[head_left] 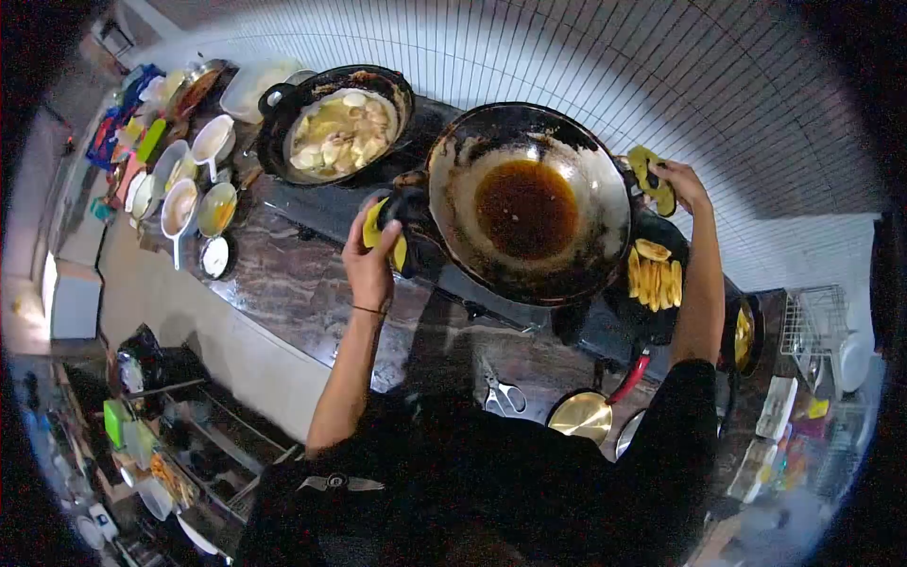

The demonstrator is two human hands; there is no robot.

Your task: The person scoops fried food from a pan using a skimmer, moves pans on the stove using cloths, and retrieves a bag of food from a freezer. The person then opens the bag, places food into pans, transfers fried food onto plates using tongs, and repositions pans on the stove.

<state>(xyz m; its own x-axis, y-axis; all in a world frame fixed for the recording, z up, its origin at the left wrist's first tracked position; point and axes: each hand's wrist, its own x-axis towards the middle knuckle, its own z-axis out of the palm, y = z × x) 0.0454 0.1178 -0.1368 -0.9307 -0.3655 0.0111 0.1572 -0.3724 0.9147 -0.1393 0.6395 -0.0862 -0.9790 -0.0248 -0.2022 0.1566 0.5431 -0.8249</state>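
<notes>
A large wok (597, 194) with dark brown liquid (525, 208) at its bottom stands in the middle of the view. My left hand (367, 260) is closed on a yellow and black pot holder (372, 223), just below the wok's left handle (412, 179). Whether the holder touches that handle, I cannot tell. On the far right side, my right hand (687, 183) grips an olive-yellow pot holder (646, 168) against the wok's right rim, where the handle is mostly covered. Fried golden pieces (655, 283) lie in a dark pan beside my right forearm.
Left of the wok, a black pan (271, 142) holds pale pieces in liquid. White strainers (179, 206) and small bowls crowd the counter's left end. Scissors (505, 395) and a small gold-coloured pan (580, 418) lie near my body. A wire rack (814, 317) stands far right.
</notes>
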